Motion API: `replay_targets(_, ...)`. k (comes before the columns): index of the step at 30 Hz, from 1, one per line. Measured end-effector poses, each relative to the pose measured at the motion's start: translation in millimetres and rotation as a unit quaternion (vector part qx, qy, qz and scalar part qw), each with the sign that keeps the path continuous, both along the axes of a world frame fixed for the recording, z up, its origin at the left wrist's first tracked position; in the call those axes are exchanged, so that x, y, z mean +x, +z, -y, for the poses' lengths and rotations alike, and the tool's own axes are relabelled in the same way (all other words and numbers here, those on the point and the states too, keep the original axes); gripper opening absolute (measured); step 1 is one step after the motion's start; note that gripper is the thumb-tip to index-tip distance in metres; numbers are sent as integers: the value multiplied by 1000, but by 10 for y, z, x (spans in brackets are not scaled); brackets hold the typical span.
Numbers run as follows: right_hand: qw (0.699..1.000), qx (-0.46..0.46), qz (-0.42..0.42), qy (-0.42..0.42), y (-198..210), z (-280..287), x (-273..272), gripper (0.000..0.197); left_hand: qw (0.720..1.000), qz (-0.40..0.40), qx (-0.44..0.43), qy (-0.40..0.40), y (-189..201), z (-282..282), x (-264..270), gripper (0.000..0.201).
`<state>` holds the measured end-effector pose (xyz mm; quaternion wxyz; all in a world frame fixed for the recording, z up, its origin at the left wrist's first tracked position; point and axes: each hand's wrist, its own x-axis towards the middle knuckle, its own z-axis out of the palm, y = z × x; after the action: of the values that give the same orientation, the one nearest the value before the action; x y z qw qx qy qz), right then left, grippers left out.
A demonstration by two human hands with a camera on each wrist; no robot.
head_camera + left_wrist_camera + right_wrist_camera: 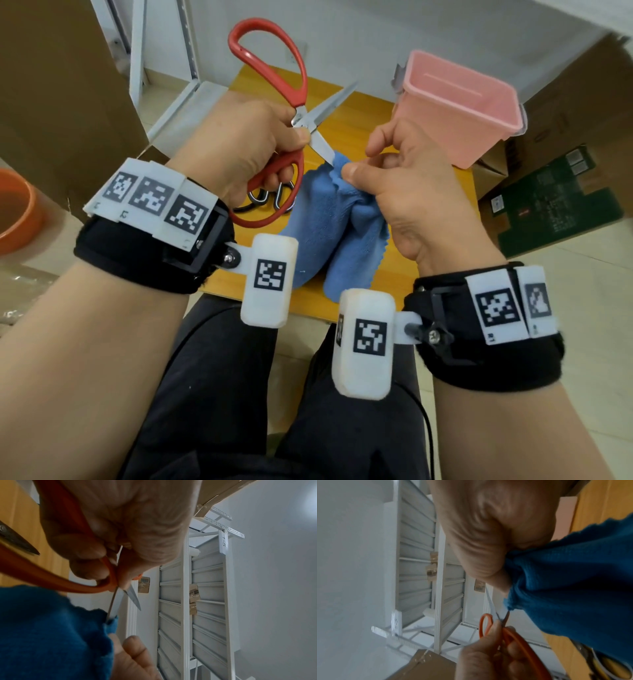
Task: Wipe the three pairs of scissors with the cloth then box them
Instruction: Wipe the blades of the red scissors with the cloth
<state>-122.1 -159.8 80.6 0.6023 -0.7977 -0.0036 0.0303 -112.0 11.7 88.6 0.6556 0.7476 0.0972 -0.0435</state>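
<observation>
Red-handled scissors (274,102), blades apart, gripped in my left hand (236,147); blue cloth (329,219) pinched in my right hand (411,192), pink box (459,106) beyond.

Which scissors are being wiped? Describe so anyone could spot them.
Above the yellow wooden table, the left hand holds the red-handled scissors, blades open, one tip in the blue cloth. The other pair visible, black-and-white-handled scissors, lies on the table.
</observation>
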Motion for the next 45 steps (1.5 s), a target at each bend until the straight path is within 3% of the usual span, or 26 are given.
replay_targets(7,999,35,-19,-27,-11,35,10,40,1000,-2,-14,17,-13,-18,14,18)
replay_targets(12,995,22,-54,-75,-125,253,-18,37,994,1,-55,94,105,-251,74,10)
replay_targets(16,995,73,-37,-57,-73,215,44,14,997,-2,-62,49,99,-255,82,20)
replay_targets(24,999,49,12,11,-11,97,143,12,999,-35,-29,18,33,-159,78,32)
replay_targets(27,999,21,3,24,-43,28,108,7,999,-35,-18,11,25,-114,77,29)
replay_targets(31,999,-34,6,8,-41,-46,52,4,999,-44,-16,16,-8,-86,82,10)
replay_targets(39,1000,-8,21,-8,-87,-122,21,23,999,-46,-13,24,-58,-21,73,5)
replay_targets(45,1000,23,14,-9,-96,-77,-1,26,999,-32,-15,27,-61,-14,67,8)
